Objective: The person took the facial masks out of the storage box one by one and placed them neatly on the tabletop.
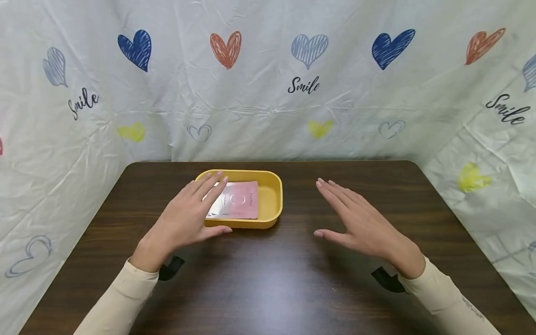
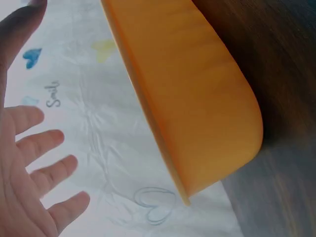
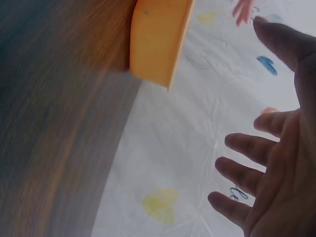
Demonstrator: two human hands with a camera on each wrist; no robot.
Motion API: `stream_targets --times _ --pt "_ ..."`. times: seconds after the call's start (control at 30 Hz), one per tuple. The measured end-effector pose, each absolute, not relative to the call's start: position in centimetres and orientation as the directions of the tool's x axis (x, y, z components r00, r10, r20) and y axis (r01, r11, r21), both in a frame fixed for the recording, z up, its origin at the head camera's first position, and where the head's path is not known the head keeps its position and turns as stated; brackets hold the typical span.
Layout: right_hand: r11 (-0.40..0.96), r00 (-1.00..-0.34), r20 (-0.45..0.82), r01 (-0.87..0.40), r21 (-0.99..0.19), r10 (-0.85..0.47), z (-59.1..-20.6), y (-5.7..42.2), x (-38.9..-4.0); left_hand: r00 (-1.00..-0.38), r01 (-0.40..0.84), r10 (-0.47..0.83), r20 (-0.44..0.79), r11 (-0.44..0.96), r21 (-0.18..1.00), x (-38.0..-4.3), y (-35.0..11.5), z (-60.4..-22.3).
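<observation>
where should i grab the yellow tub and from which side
The yellow tub is probably best taken by the rim at its two short ends, coming in from left and right. It stands upright, looks longer side to side than front to back, and its lip juts slightly beyond the wall, giving something to hook under. Keep it level, since the pink packet lies inside.

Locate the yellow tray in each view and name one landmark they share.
Head: yellow tray just left of centre, its left end partly hidden by the left hand.
Left wrist: large, running from the top edge down past the middle, seen side-on.
Right wrist: near top centre, cut off by the top edge.
Shared landmark: the white heart-print cloth.
</observation>
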State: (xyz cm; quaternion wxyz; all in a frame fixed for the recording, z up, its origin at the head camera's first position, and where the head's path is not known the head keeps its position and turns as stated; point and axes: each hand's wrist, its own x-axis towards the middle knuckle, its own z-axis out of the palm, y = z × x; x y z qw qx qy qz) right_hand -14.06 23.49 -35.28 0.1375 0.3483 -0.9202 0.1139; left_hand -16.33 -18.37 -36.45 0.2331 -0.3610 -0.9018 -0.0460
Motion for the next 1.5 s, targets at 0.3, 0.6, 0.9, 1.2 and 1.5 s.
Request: stream_targets --times 0.3,0.6,0.9,1.2,1.5 --pt "0.73 -0.789 0.299 -0.611 -0.305 -0.536 -35.0 23.2 -14.1 -0.687 0.666 0.544 0.481 0.737 0.117 -16.7 -19.6 -36.6" --pt "0.62 -0.748 0.399 -0.663 -0.421 -0.53 -34.8 22.9 -14.8 -0.729 0.64 0.476 0.492 0.728 0.245 -17.6 -20.8 -37.0" --pt "0.542 -0.731 0.448 -0.682 -0.491 -0.514 -34.7 22.8 -15.6 -0.865 0.484 0.33 0.377 0.747 0.456 -18.5 -21.8 -37.2" --pt "0.529 -0.779 0.42 -0.625 -0.573 -0.465 -34.6 22.5 -16.0 -0.947 0.32 0.245 0.207 0.734 0.599 -19.0 -22.9 -37.3" --pt "0.49 -0.793 0.397 -0.601 -0.631 -0.462 -34.9 22.2 -16.5 -0.971 0.225 0.217 0.097 0.715 0.662 -19.3 -23.6 -37.7"
